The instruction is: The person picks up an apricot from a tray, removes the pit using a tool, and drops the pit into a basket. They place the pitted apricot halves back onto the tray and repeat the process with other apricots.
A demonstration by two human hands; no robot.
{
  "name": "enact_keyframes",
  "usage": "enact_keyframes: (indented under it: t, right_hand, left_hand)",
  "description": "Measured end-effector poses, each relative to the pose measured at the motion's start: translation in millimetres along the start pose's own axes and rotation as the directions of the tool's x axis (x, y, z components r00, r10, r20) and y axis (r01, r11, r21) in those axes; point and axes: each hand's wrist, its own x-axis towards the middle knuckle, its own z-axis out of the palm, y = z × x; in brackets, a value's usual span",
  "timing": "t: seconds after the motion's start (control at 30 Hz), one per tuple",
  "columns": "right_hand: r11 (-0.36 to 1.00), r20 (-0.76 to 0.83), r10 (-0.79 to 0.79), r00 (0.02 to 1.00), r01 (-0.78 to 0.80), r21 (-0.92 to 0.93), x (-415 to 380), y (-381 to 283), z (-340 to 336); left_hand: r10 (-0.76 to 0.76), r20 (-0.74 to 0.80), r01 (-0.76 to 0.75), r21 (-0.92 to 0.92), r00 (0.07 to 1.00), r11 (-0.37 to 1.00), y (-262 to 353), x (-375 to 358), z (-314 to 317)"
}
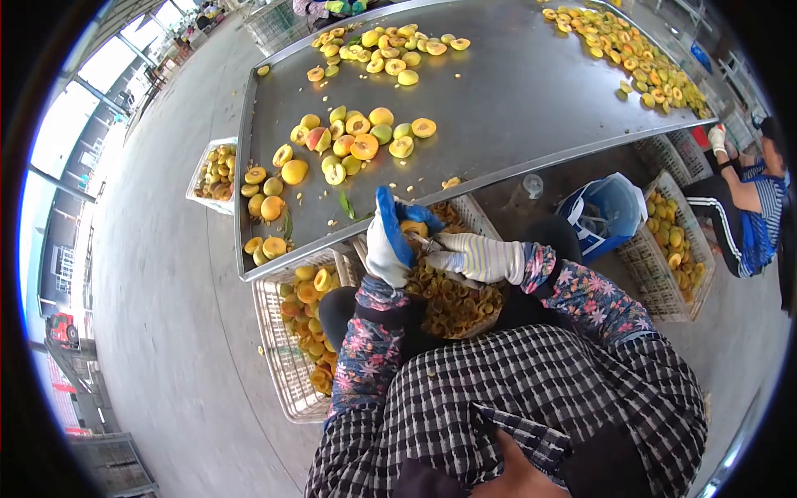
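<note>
My left hand (393,241), in a white and blue glove, is wrapped round a yellow-orange fruit half (413,227). My right hand (471,256), in a striped knit glove, is closed at the fruit with its fingertips against it; a thin tool seems to show between the fingers, mostly hidden. Both hands are above a crate of brownish fruit pieces (455,303), near the front edge of the metal table (498,108). On the table, whole and halved fruits (364,147) lie in a loose group beyond my hands.
A crate of fruit halves (307,319) stands to the left. Right of my knees are a blue and white bucket (610,212) and another fruit crate (674,249). A seated person (751,199) is at the far right. More fruit (639,62) lies along the table's far right.
</note>
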Motion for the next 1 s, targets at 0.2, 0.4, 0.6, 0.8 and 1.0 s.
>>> enact_keyframes:
  t: [0.2, 0.4, 0.6, 0.8, 1.0]
  right_hand:
    - [0.843, 0.202, 0.106, 0.974, -0.195, 0.501, 0, 10, 2]
    - [0.802, 0.175, 0.063, 0.982, -0.155, 0.577, 3, 26, 3]
    - [0.913, 0.037, 0.069, 0.997, -0.078, 0.401, 0, 30, 9]
    - [0.946, -0.030, 0.006, 1.000, -0.015, -0.324, -6, 78, -7]
    - [0.705, 0.048, 0.129, 0.991, -0.057, -0.707, 1, 91, -21]
  left_hand:
    - [-0.204, 0.128, 0.226, -0.186, 0.971, 0.956, -2, 12, -10]
    - [-0.259, -0.070, 0.228, -0.296, 0.963, 0.928, -8, 7, 4]
    - [-0.056, -0.235, 0.135, 0.334, 0.970, 0.933, -25, 24, -14]
    - [0.112, -0.210, -0.010, 0.432, 0.971, 0.902, 8, 24, -64]
    - [0.131, -0.265, 0.236, 0.950, 0.955, 0.204, 118, 23, -169]
